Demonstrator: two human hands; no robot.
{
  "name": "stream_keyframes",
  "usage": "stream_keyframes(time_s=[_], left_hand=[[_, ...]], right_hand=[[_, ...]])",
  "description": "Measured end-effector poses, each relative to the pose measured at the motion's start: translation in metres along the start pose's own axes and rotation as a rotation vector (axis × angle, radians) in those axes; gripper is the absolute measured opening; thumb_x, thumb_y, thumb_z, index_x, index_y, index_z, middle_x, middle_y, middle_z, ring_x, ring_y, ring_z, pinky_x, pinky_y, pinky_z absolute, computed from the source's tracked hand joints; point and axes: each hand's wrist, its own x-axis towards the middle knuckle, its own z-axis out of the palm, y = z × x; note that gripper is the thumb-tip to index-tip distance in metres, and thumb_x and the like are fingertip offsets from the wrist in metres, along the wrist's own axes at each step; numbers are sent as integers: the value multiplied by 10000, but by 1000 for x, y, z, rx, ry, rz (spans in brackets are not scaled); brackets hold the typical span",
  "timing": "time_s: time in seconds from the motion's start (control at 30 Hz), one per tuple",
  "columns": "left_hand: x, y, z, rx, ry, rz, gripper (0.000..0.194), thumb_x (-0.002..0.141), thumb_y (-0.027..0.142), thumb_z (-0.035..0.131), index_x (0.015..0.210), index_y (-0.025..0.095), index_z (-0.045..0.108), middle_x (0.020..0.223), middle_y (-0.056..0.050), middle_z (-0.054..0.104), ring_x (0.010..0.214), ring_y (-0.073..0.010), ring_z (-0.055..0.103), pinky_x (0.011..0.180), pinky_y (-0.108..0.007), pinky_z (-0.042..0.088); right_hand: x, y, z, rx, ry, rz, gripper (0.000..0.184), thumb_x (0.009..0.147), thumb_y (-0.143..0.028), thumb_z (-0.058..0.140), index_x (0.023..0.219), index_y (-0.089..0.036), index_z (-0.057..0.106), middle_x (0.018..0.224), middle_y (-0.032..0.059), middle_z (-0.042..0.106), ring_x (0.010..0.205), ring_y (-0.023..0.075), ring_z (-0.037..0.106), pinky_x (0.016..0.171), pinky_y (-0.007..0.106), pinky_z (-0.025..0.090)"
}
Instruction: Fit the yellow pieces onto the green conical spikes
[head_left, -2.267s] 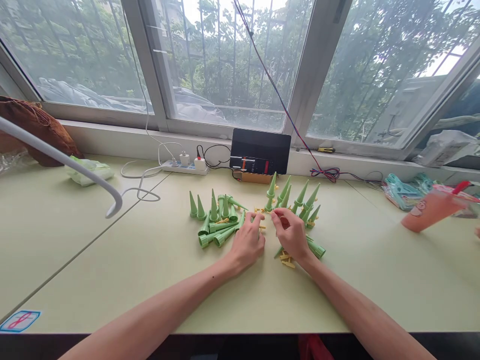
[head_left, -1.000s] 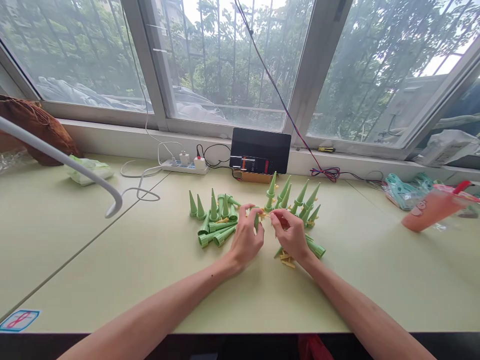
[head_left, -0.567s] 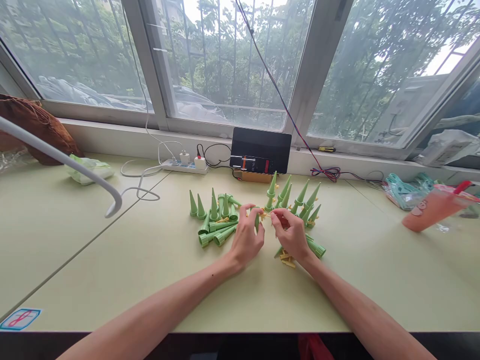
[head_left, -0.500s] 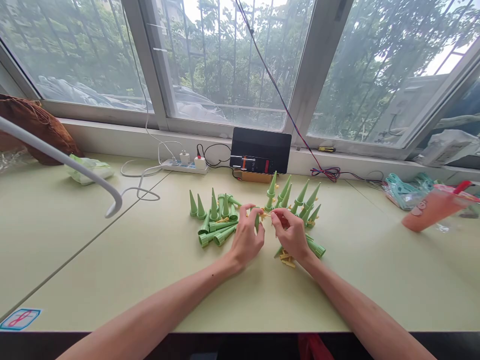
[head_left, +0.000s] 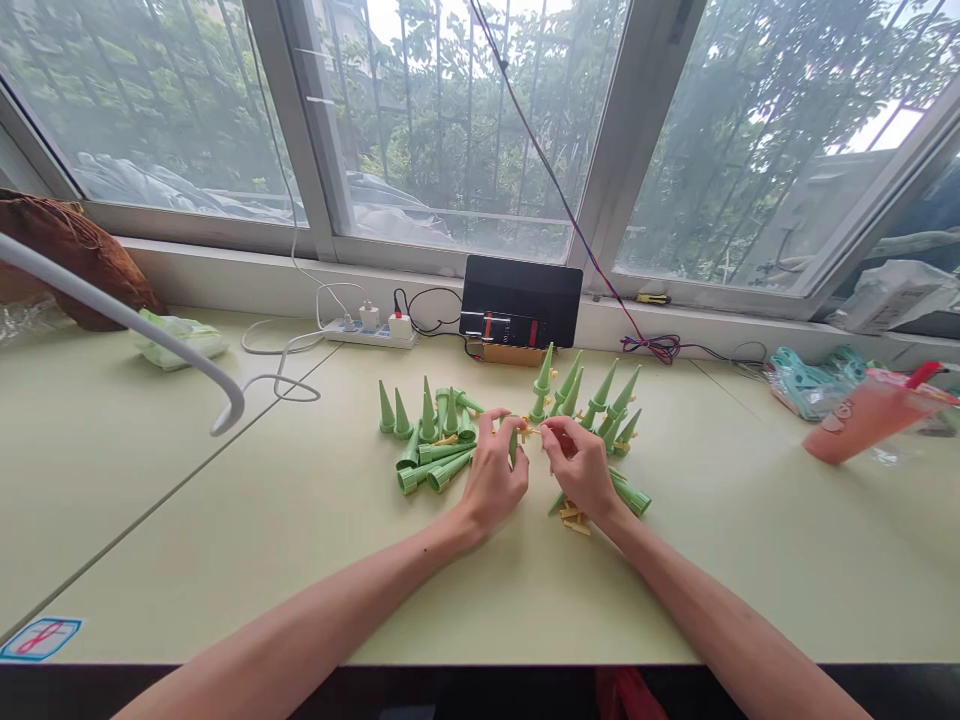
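Observation:
My left hand (head_left: 492, 472) is closed around a green plastic plant-watering spike (head_left: 514, 446), mostly hidden by the fingers. A small yellow valve piece (head_left: 529, 433) juts from it toward my right hand (head_left: 581, 468), whose thumb and forefinger pinch the piece's thin end. Left of my hands lies a group of green spikes (head_left: 442, 452), some upright, others on their sides. Behind and right of my right hand stand several spikes (head_left: 600, 390) with yellow pieces on them. Loose yellow valve pieces (head_left: 576, 525) lie under my right wrist, near another lying green spike (head_left: 634, 497).
A dark tablet (head_left: 523, 290) leans by the window with a phone in front. A power strip (head_left: 371, 335) with cables sits left of it. On the right are a pink drink cup (head_left: 855, 420) and bagged teal items (head_left: 806, 385). A white curved bar (head_left: 142, 305) crosses the left.

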Motion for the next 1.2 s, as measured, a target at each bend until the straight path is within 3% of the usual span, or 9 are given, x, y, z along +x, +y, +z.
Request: stream_keyframes(time_s=[0.17,0.33,0.5,0.7,1.0,1.2], left_hand=[[-2,-2,2,-32,-10,32,308,850,53,486,1100,219,557,1264,-102,445,953,-172,609,732,-295,543],[-3,-3,3,-47,-31,46,313,849,52,486,1105,221,547,1275,-92,442,754,-103,590,650,-266,531],[-3,-3,3,-36,-39,42,334,855,54,488,1131,227,563,1293,-94,434,730,-96,589,669,-284,543],[-3,-3,3,-44,-27,39,383,842,40,484,1173,227,534,1282,-104,443,934,-167,613,756,-316,562],[-2,-3,3,-17,-8,29,535,864,77,492,1370,242,435,1353,-125,422,1063,-203,604,845,-350,556],[-1,-4,4,-37,3,5,491,858,83,508,1324,232,467,1351,-125,425,1063,-205,603,851,-353,552]], right_hand=[[0,1,1,13,-32,1,213,951,-397,542,914,-200,614,676,-5,606,493,126,507,465,244,437],[0,1,1,22,-49,8,229,953,-416,544,926,-200,615,709,4,634,489,124,511,470,248,444],[0,-1,0,-3,-79,-9,236,964,-411,533,926,-197,626,776,22,661,502,120,517,478,249,437],[1,0,0,-32,-85,-30,243,953,-417,551,940,-193,643,818,34,684,500,119,521,479,254,435],[0,5,2,-1,-84,-13,244,941,-424,571,961,-189,636,891,58,698,519,126,550,488,260,461],[0,2,2,8,-88,-1,244,939,-428,569,941,-191,626,882,57,693,509,127,539,481,260,457]])
